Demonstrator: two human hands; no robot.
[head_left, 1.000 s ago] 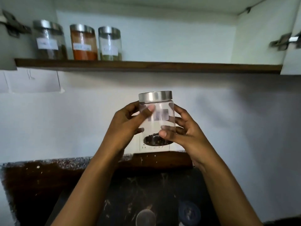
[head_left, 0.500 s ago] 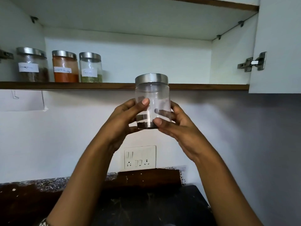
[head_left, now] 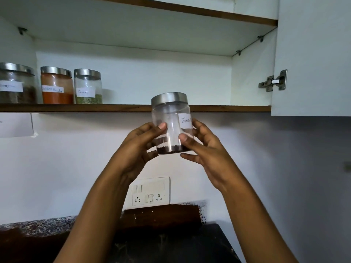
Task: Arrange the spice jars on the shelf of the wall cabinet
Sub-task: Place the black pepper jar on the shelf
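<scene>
Both hands (head_left: 140,147) grip clear jar (head_left: 171,118); dark peppercorns at bottom.

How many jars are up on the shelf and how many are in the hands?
Jars on the shelf: 3 (brownish, orange, green)
Jar held in both hands: 1 (dark spice)
Total: 4

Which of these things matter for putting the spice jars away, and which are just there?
Part of the job: held jar, left hand, right hand, shelf, three jars already on it.

Just there: wall socket, door hinge, countertop.
</scene>
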